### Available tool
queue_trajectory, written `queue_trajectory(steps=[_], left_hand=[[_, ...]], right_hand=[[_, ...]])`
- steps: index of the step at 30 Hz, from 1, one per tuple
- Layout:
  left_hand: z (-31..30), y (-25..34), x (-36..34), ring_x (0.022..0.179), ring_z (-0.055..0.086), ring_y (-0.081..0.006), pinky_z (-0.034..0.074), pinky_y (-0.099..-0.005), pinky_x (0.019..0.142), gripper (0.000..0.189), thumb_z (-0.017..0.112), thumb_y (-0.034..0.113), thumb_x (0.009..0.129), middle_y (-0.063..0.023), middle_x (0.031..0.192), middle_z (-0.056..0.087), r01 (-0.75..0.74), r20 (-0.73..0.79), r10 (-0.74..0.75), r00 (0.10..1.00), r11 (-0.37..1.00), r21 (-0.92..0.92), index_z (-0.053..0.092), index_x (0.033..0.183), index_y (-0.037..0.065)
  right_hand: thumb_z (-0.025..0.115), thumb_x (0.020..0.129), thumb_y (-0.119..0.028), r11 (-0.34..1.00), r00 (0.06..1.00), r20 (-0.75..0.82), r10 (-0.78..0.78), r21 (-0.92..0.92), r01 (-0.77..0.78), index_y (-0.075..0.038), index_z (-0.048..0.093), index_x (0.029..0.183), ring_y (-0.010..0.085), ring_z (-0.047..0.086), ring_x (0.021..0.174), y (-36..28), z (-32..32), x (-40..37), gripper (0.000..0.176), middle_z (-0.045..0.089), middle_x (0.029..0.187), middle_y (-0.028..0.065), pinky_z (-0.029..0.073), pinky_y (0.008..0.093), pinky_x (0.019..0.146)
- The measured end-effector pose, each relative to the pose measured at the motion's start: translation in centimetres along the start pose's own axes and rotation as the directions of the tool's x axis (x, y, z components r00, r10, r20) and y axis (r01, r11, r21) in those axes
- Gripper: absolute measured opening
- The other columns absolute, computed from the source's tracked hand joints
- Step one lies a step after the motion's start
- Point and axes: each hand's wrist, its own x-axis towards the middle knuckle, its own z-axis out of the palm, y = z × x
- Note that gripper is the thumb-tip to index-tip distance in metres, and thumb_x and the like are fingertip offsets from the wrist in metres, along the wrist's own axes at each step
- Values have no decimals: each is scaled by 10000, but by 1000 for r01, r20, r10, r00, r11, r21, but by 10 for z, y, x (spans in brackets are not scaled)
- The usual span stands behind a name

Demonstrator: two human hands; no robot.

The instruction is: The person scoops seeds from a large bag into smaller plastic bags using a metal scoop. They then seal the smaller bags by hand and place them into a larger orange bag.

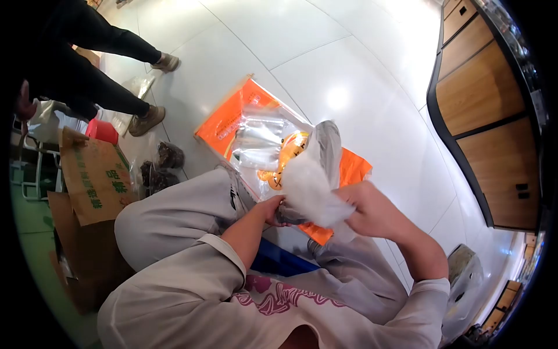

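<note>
Pale tiled floor (360, 87) surrounds the orange-edged printed sheet (224, 122). Right fingers clamp the translucent white plastic bag (311, 186); the left hand (274, 210) sits below it, finger closure indeterminable. Bare tile borders the sheet.

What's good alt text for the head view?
Right hand grips a crumpled translucent bag; left hand holds something dark beside it, above an orange plastic sheet on pale floor tiles. Another person stands at upper left.
</note>
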Motion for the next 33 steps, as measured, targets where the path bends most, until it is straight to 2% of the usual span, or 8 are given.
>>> queue_trajectory(steps=[2,9,11,15,27,29,31,33], left_hand=[[1,6,2,676,619,-262,439,-309,522,444,534,531,867,-98,828,674,-15,-33,17,999,998,57,672,1008,133],[5,26,3,658,615,-250,433,-305,509,425,543,508,865,-95,810,668,-54,-64,66,996,984,168,674,991,124],[2,31,2,652,614,-247,431,-304,505,420,545,502,864,-95,805,666,-66,-85,85,993,977,205,675,986,122],[-7,40,2,642,611,-240,427,-302,498,409,550,489,863,-93,794,663,-82,-127,121,984,958,276,677,976,117],[-57,94,-5,611,604,-219,417,-295,476,377,564,450,860,-89,763,653,-109,-298,306,904,839,533,681,947,102],[-69,104,-8,606,603,-215,415,-294,473,372,566,443,860,-88,757,651,-91,-335,349,875,799,595,682,942,100],[-78,114,-7,601,602,-212,413,-293,469,367,568,437,859,-88,752,649,-80,-363,415,834,743,665,683,938,97],[-41,112,-31,546,584,-178,387,-301,425,323,592,360,846,-70,716,625,-142,-353,538,765,676,723,686,885,54]], right_hand=[[544,780,-36,994,991,130,-37,-100,51,20,617,854,407,585,735,1,8,1,118,620,780,218,492,405,672],[545,690,9,953,976,212,-46,-283,106,41,601,912,401,605,803,27,55,26,232,621,821,240,477,443,725],[570,720,-31,971,872,487,-43,-185,151,33,603,972,413,602,839,25,68,37,263,625,879,255,470,464,745],[572,748,-49,977,854,480,-200,32,210,20,600,1025,422,599,889,38,95,54,287,618,917,260,473,459,763],[532,841,-66,884,954,-147,-260,361,296,6,557,1159,373,621,931,62,147,63,327,643,969,212,481,406,845],[556,891,-146,299,958,-17,287,951,-73,-23,572,1165,260,620,946,91,161,75,301,645,998,134,487,341,799],[570,905,-221,374,935,-46,353,923,-96,-53,546,1230,188,590,957,112,136,63,367,626,1043,76,477,281,773],[542,902,-191,853,847,-368,384,491,-174,-58,513,1263,117,568,779,107,104,60,385,619,939,54,479,275,652]])
